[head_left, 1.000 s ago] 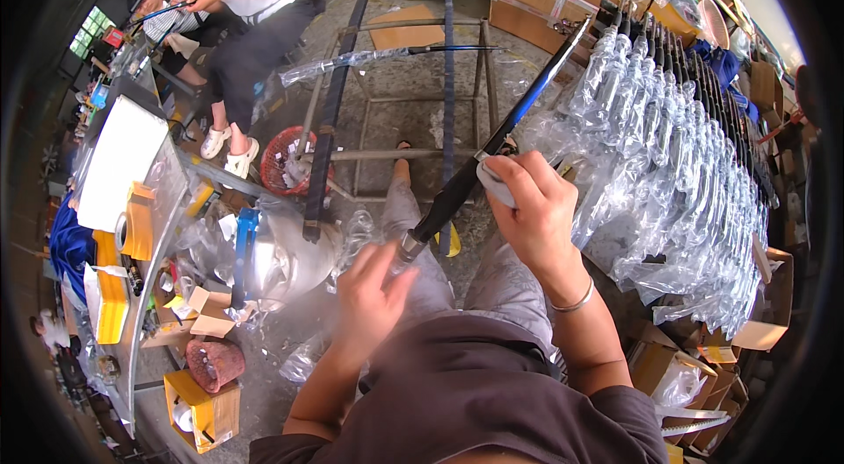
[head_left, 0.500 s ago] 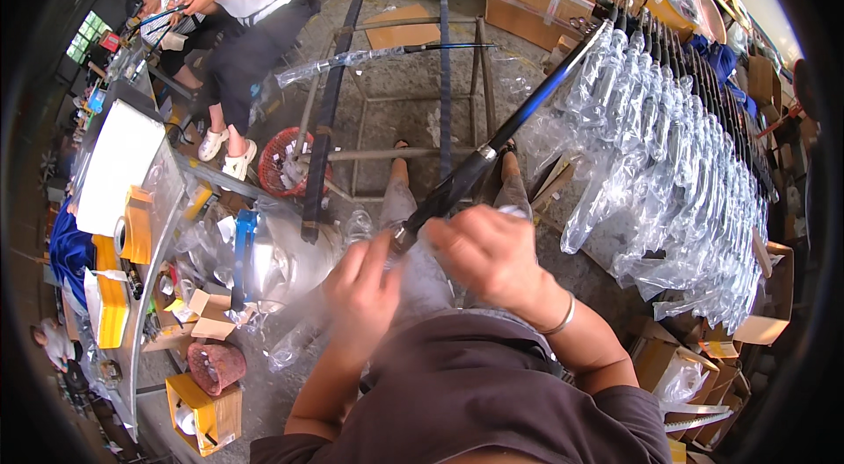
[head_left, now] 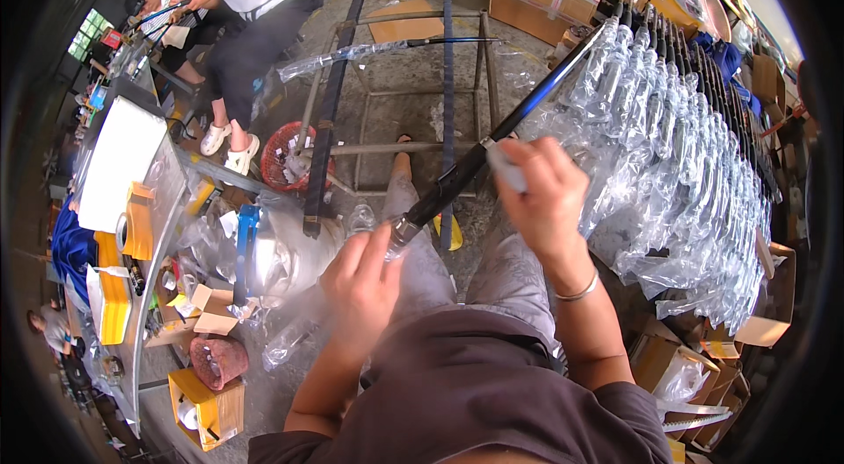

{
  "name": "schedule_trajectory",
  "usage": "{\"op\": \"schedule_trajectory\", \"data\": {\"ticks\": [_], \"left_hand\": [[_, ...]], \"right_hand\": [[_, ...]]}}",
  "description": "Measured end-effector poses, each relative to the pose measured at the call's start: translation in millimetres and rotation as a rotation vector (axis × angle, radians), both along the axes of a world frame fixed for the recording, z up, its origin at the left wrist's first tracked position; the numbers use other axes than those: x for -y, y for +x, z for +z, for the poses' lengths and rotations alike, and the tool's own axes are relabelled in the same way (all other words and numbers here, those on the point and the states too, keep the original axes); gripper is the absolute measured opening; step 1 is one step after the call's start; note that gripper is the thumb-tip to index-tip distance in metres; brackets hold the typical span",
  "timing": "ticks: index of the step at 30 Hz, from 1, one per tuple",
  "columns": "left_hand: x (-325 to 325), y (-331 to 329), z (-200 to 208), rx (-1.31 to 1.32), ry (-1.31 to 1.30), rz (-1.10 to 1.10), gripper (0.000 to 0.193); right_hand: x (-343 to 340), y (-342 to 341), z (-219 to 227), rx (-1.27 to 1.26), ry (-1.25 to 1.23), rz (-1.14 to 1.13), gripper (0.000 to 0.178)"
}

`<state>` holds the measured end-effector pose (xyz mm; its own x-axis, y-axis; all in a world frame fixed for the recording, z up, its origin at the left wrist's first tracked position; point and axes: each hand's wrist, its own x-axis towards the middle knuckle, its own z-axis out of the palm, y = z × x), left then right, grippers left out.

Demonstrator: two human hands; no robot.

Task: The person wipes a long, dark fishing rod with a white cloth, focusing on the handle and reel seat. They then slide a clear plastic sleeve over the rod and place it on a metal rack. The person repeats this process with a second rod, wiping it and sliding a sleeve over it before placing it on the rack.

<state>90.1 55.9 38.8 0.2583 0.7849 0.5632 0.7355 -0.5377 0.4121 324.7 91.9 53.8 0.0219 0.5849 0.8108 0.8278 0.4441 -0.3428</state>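
Plastic-wrapped rods rowed at right. Metal frame ahead. Black-and-blue rod slants up-right over the legs. Left hand: fingers closed round its lower end. Right hand: fingers pinched on pale pad, by the rod's middle; contact unclear.

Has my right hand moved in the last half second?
Yes: the right hand has moved up and rightward in the view, away from the frame's right bar, along the rod.
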Motion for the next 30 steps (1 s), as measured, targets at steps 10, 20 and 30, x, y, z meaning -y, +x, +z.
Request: {"op": "schedule_trajectory", "data": {"ticks": [10, 20, 30], "left_hand": [[-7, 2, 4, -0.137, 0.083, -0.023, 0.044], [-7, 8, 0, 0.120, -0.162, -0.060, 0.039], [-3, 3, -2, 0.160, -0.190, -0.058, 0.038]], "right_hand": [[15, -31, -3, 0.104, -0.090, 0.136, 0.026], [21, -30, -17, 0.176, 0.000, 0.256, 0.039], [22, -18, -11, 0.023, 0.008, 0.065, 0.034]]}}
